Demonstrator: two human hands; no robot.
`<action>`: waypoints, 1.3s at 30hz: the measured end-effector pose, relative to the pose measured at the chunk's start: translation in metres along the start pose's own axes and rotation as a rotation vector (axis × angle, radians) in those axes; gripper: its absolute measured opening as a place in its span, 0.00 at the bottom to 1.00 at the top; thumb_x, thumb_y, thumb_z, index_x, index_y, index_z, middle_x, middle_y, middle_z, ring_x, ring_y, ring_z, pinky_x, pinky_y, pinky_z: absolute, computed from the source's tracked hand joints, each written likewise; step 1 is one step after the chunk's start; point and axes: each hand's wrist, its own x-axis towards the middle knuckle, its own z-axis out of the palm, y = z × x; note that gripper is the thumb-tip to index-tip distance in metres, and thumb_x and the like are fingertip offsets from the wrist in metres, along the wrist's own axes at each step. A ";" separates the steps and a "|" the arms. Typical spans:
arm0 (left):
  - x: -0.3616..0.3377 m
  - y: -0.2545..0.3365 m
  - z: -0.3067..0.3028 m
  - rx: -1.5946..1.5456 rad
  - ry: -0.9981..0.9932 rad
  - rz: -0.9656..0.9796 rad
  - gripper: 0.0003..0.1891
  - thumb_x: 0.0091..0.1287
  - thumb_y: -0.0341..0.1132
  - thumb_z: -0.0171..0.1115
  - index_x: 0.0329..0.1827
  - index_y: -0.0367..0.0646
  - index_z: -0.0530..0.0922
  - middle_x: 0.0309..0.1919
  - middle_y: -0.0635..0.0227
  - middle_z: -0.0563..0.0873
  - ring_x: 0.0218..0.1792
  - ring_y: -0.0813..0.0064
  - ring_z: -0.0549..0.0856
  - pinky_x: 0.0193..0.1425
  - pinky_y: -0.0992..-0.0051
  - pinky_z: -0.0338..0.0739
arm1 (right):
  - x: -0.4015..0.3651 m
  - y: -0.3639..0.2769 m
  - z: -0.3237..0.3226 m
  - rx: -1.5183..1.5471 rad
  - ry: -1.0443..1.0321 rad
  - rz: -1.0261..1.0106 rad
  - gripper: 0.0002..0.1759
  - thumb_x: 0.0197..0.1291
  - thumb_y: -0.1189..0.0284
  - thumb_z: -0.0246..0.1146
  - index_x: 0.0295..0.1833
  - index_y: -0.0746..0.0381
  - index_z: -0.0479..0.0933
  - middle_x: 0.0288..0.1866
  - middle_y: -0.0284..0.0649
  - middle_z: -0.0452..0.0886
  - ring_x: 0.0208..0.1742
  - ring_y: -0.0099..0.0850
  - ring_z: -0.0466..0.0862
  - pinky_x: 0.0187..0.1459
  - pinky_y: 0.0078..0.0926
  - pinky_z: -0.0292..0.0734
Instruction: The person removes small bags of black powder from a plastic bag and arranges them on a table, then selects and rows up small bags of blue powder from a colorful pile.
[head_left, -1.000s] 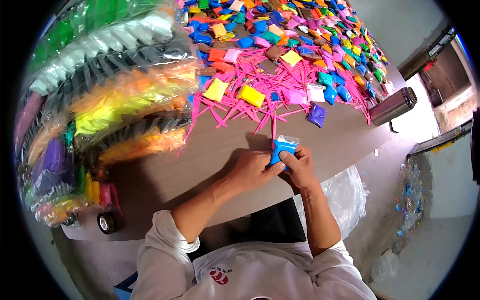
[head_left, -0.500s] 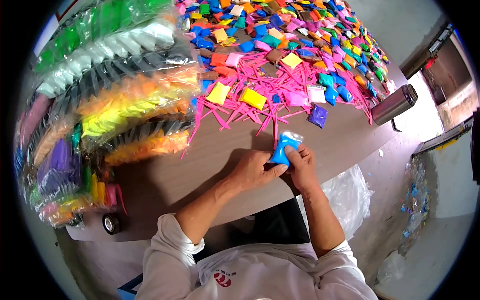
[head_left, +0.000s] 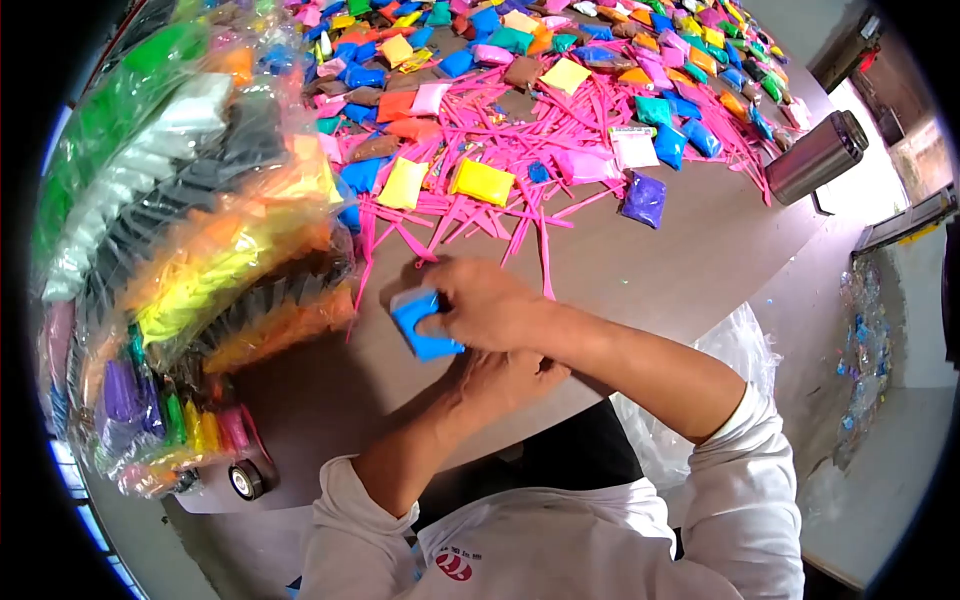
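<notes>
My right hand (head_left: 485,305) reaches across to the left and grips a small blue packet (head_left: 425,325) in clear plastic, holding it low over the brown table (head_left: 680,250). It is close to the big stacked bags (head_left: 200,220). My left hand (head_left: 505,380) rests on the table just under my right forearm and is partly hidden by it. Nothing shows in it.
Loose pink plastic sticks (head_left: 480,215) and many small coloured packets cover the far table, among them a yellow one (head_left: 482,181) and a purple one (head_left: 643,198). A steel flask (head_left: 815,158) lies at the right edge. A tape roll (head_left: 245,481) sits near left. A clear bag (head_left: 700,360) hangs below the edge.
My left hand let go of the blue packet. My right hand carried it leftward across the table toward the stacked bags. The camera view tilted down and left.
</notes>
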 end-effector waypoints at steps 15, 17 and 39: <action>0.017 0.013 -0.023 -0.126 0.080 0.124 0.02 0.62 0.32 0.66 0.36 0.46 0.83 0.31 0.67 0.85 0.34 0.61 0.87 0.34 0.61 0.81 | 0.163 0.028 0.008 -0.662 0.359 -0.435 0.26 0.41 0.59 0.74 0.47 0.61 0.82 0.51 0.46 0.76 0.60 0.45 0.73 0.56 0.46 0.70; 0.014 0.016 -0.029 -0.044 0.014 0.081 0.03 0.63 0.33 0.65 0.37 0.46 0.83 0.32 0.67 0.86 0.35 0.60 0.87 0.35 0.61 0.81 | 0.167 0.029 0.017 -0.769 0.297 -0.406 0.32 0.42 0.52 0.72 0.53 0.58 0.83 0.53 0.43 0.75 0.64 0.42 0.69 0.62 0.48 0.62; 0.016 0.011 -0.018 -0.174 0.133 0.116 0.11 0.60 0.29 0.71 0.24 0.41 0.76 0.26 0.65 0.81 0.27 0.61 0.83 0.30 0.64 0.78 | 0.103 0.073 -0.158 -0.250 0.466 -0.049 0.10 0.55 0.80 0.62 0.44 0.66 0.82 0.37 0.44 0.85 0.41 0.35 0.85 0.46 0.33 0.80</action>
